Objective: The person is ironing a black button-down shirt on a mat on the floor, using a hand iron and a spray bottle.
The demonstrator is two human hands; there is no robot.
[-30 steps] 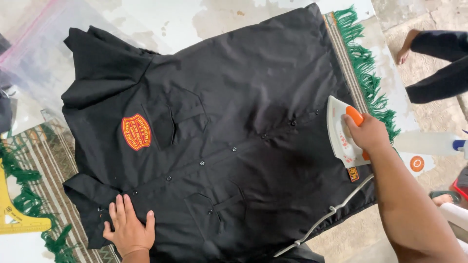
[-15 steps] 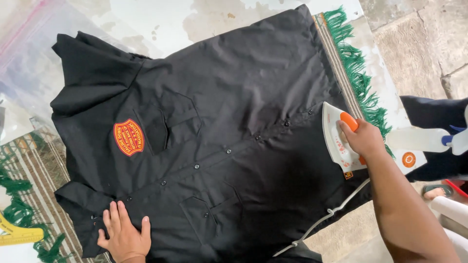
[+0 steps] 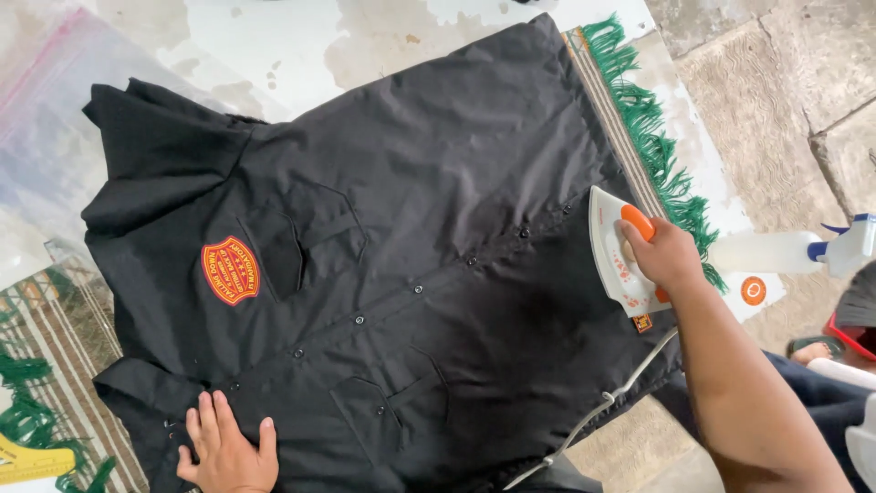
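The right hand (image 3: 671, 257) now holds the white iron (image 3: 619, 256) slightly nearer the black shirt's (image 3: 429, 228) button placket than a second ago. The left hand (image 3: 228, 450) sits lower in view, its wrist cut off. Beyond the right hand, the other person's dark-clad legs are gone; a white spray bottle (image 3: 794, 251) shows there instead.
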